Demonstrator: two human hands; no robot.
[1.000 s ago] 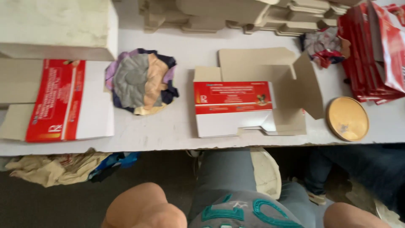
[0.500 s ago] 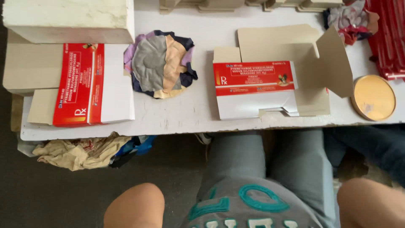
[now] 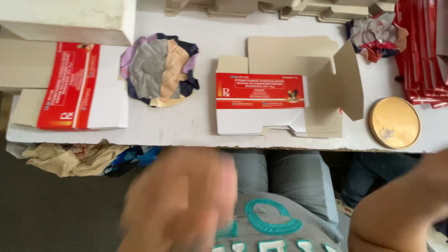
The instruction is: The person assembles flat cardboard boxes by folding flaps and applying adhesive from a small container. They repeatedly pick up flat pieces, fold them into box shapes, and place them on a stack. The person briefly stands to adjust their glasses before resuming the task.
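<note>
Left hand is in the lower foreground, below the near edge of the counter and heavily motion-blurred — whether it is released or clenched cannot be told; nothing shows in it. Of the right side only a forearm or hand shows at the lower right corner, cut by the frame edge; its state cannot be told either.

The nearest item to both is the partly folded carton, red-and-white printed face up, lying near the counter's front edge, with its brown unprinted flaps opened out behind and to the right. Its long axis runs left to right, parallel to the counter edge. It lies ahead of and slightly right of the left hand, and ahead of and well left of the right forearm — the left hand is the nearer.

Also noted: a flat red-and-white carton blank at the left, a wad of patchwork cloth between the two cartons, a round gold lid right of the folded carton, a stack of red blanks at the far right, and a crumpled rag beside it.
</note>
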